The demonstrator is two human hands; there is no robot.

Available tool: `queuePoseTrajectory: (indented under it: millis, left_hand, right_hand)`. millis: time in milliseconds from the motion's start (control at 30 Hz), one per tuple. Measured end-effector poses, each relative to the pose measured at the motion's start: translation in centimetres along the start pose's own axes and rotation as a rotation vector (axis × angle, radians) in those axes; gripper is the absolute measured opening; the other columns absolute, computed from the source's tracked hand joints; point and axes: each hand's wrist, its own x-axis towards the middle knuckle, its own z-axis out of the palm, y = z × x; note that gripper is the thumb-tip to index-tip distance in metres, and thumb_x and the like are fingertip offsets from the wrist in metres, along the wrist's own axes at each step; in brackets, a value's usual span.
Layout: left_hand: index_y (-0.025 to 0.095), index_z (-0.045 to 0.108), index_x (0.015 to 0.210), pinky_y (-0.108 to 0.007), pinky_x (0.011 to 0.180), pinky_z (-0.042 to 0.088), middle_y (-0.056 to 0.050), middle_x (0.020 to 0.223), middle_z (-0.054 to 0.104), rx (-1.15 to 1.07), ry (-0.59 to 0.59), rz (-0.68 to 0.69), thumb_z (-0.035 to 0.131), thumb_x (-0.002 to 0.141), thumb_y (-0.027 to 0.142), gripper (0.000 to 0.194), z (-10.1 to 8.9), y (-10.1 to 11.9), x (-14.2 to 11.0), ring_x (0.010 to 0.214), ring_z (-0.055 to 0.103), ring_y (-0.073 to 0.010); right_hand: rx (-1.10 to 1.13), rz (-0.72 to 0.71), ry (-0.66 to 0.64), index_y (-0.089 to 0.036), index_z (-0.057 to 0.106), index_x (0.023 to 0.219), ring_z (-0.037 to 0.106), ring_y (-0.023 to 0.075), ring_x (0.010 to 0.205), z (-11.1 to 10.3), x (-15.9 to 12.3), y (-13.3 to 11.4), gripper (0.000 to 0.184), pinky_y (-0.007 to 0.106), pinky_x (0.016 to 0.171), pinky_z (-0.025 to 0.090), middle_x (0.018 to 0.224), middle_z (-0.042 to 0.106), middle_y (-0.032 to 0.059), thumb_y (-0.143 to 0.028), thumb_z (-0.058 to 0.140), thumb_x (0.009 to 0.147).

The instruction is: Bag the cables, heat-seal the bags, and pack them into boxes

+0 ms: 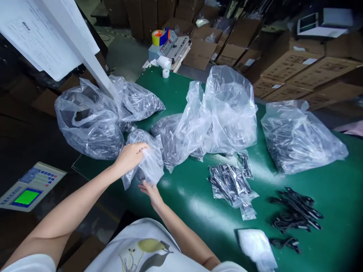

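A clear plastic bag [153, 166] with dark contents sits at the table's left edge in front of me. My left hand [132, 156] is closed on its upper side, fingers curled into the film. Lower down, my right hand [151, 192] grips the near edge of the same bag, its fingertips partly hidden by the plastic. A larger bag of dark items [96, 132] stands left of my left hand. Just right of the held bag is another filled bag [170, 132] with a small white label.
Tall clear bags [229, 113] and a full bag [300, 139] stand along the green table [187, 189]. Small bagged cables [229, 185], loose black cables [297, 211] and a stack of clear pouches [256, 247] lie rightward. A grey post [82, 49] rises at left, near a display panel [31, 187].
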Motion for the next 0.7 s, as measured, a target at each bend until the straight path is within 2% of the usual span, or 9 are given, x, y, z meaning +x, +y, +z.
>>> queuePoseTrajectory:
  millis: [100, 200, 300, 367, 433, 467, 567, 600, 700]
  left_hand:
    - [0.020, 0.080, 0.090, -0.028, 0.075, 0.050, -0.003, 0.091, 0.079, -0.162, 0.177, -0.100, 0.050, 0.075, 0.023, 0.033, -0.4, -3.2, 2.4, 0.084, 0.070, -0.0227]
    - [0.018, 0.076, 0.083, -0.027, 0.071, 0.049, -0.004, 0.086, 0.076, -0.329, 0.214, -0.114, 0.051, 0.070, 0.025, 0.029, -0.8, -5.6, 3.6, 0.081, 0.068, -0.0221]
    - [0.020, 0.075, 0.082, -0.028, 0.074, 0.049, -0.003, 0.088, 0.076, -0.316, 0.123, -0.083, 0.052, 0.071, 0.026, 0.026, -0.7, -6.5, 4.0, 0.082, 0.069, -0.0221]
    - [0.021, 0.074, 0.087, -0.029, 0.076, 0.050, -0.002, 0.093, 0.077, -0.297, 0.057, -0.081, 0.053, 0.074, 0.026, 0.026, -0.4, -6.6, 4.1, 0.085, 0.070, -0.0226]
    - [0.022, 0.074, 0.093, -0.030, 0.078, 0.051, -0.002, 0.099, 0.078, -0.284, 0.031, -0.085, 0.053, 0.077, 0.025, 0.027, 0.1, -6.8, 4.1, 0.088, 0.071, -0.0234]
    - [0.023, 0.074, 0.097, -0.030, 0.080, 0.052, -0.002, 0.102, 0.079, -0.270, 0.029, -0.086, 0.052, 0.078, 0.024, 0.029, 0.4, -6.9, 4.2, 0.090, 0.072, -0.0239]
    - [0.025, 0.074, 0.109, -0.034, 0.089, 0.052, -0.003, 0.108, 0.079, -0.210, 0.019, -0.070, 0.050, 0.079, 0.019, 0.038, 1.1, -7.6, 4.1, 0.097, 0.073, -0.0260]
    - [0.025, 0.074, 0.113, -0.035, 0.092, 0.052, -0.003, 0.111, 0.079, -0.207, 0.012, -0.059, 0.049, 0.080, 0.019, 0.041, 1.2, -7.8, 4.1, 0.101, 0.073, -0.0267]
    - [0.026, 0.074, 0.114, -0.037, 0.100, 0.050, -0.003, 0.119, 0.078, -0.274, -0.005, -0.034, 0.048, 0.082, 0.019, 0.042, 0.9, -8.4, 4.0, 0.111, 0.071, -0.0275]
  right_hand:
    - [0.017, 0.069, -0.042, -0.017, 0.053, 0.122, 0.077, 0.0259, 0.098, 1.0, 0.8, -0.7, 0.080, 0.042, 0.094, 0.061, 0.119, 0.071, 0.0157, -0.078, 0.073, 0.074]
    - [-0.327, 0.100, -0.253, -0.018, 0.062, 0.113, 0.076, 0.0217, 0.075, -0.3, 0.4, -3.5, 0.060, 0.037, 0.077, 0.062, 0.090, 0.074, 0.0066, -0.067, 0.072, 0.081]
    - [-0.873, -0.084, -0.558, -0.020, 0.071, 0.089, 0.069, 0.0189, 0.061, -2.8, -0.7, -10.6, 0.024, 0.034, 0.071, 0.059, 0.065, 0.068, -0.0001, -0.044, 0.067, 0.090]
    - [-1.007, -0.365, -0.391, -0.021, 0.073, 0.094, 0.071, 0.0189, 0.069, -2.9, -0.1, -17.2, 0.030, 0.035, 0.074, 0.059, 0.080, 0.074, 0.0032, -0.033, 0.046, 0.100]
    - [-1.168, -0.702, 0.042, -0.018, 0.069, 0.119, 0.072, 0.0269, 0.099, -0.4, 2.5, -23.5, 0.031, 0.043, 0.087, 0.059, 0.111, 0.073, 0.0114, -0.029, 0.049, 0.099]
    - [-1.255, -0.792, 0.144, -0.015, 0.060, 0.137, 0.065, 0.0329, 0.120, 1.7, 4.4, -25.9, 0.044, 0.049, 0.098, 0.055, 0.132, 0.065, 0.0177, -0.028, 0.059, 0.094]
    - [-1.557, -0.790, 0.097, -0.004, 0.031, 0.157, 0.043, 0.0432, 0.145, 9.4, 11.7, -29.3, 0.092, 0.058, 0.114, 0.043, 0.160, 0.036, 0.0315, -0.021, 0.079, 0.081]
    - [-1.627, -0.747, 0.072, -0.003, 0.029, 0.158, 0.044, 0.0428, 0.145, 11.6, 14.0, -29.3, 0.092, 0.058, 0.116, 0.041, 0.158, 0.038, 0.0322, -0.020, 0.079, 0.082]
    - [-1.588, -0.631, 0.011, -0.001, 0.047, 0.142, 0.058, 0.0368, 0.133, 14.8, 18.9, -29.1, 0.050, 0.053, 0.113, 0.043, 0.135, 0.061, 0.0290, -0.014, 0.060, 0.096]
